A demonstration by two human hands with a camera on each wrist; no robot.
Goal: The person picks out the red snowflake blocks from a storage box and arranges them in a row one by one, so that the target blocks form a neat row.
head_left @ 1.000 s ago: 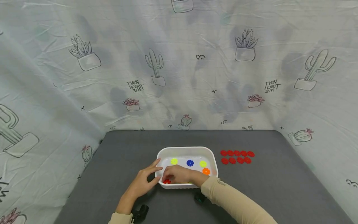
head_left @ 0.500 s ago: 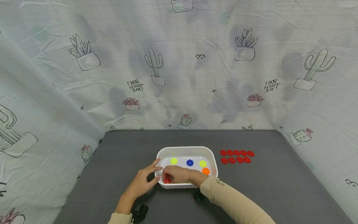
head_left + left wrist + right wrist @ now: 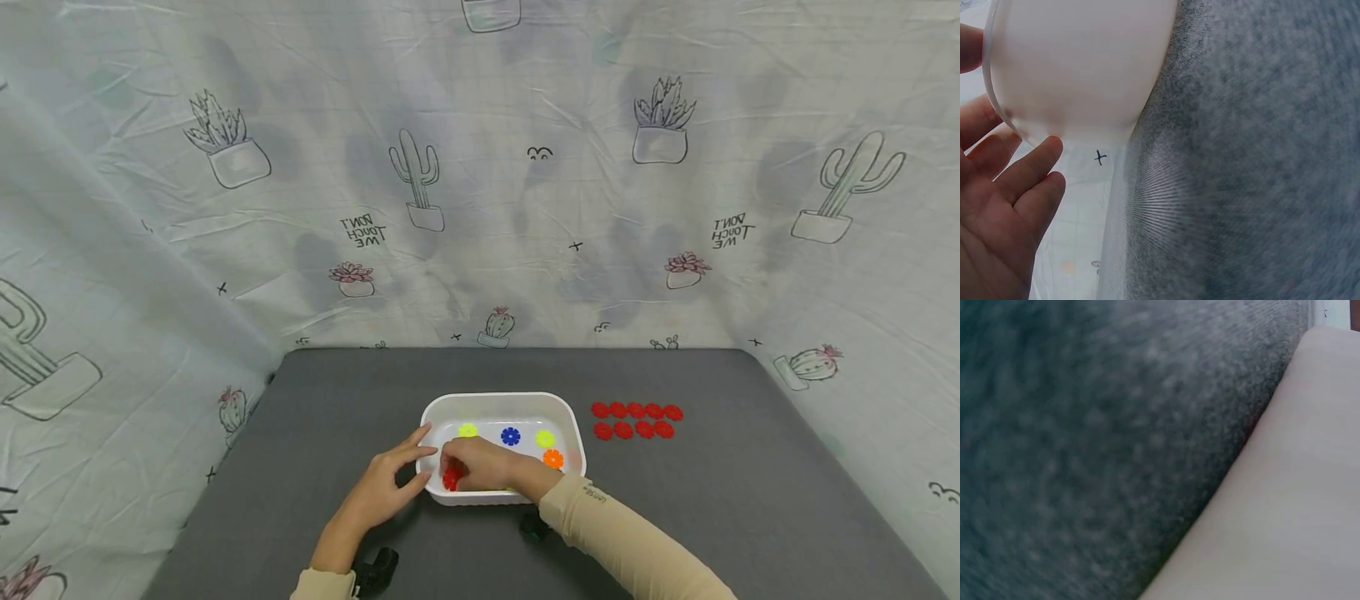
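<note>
A white plastic tray (image 3: 501, 404) stands on the grey table. Inside it my right hand (image 3: 480, 463) pinches a red notched plastic disc (image 3: 452, 477) near the front left corner; its fingertips are partly hidden. My left hand (image 3: 381, 492) rests at the tray's left end. In the left wrist view, some of its fingers (image 3: 1035, 164) lie relaxed beside the tray's wall (image 3: 1085, 62), others reach over the rim. Also in the tray lie two yellow discs (image 3: 468, 430) (image 3: 545, 438), a blue disc (image 3: 511, 436) and an orange disc (image 3: 553, 458). My right hand and forearm cover part of the tray.
To the tray's right, several red discs (image 3: 636, 410) lie in two rows on the table (image 3: 360, 392). A patterned curtain (image 3: 495, 192) hangs behind and at the sides. The right wrist view holds only dark cloth (image 3: 1104, 437) and a pale smooth surface (image 3: 1285, 487).
My right hand has shifted slightly right and back within the tray, and the red disc has come up with it from the front left corner. My left hand has stayed in place.
</note>
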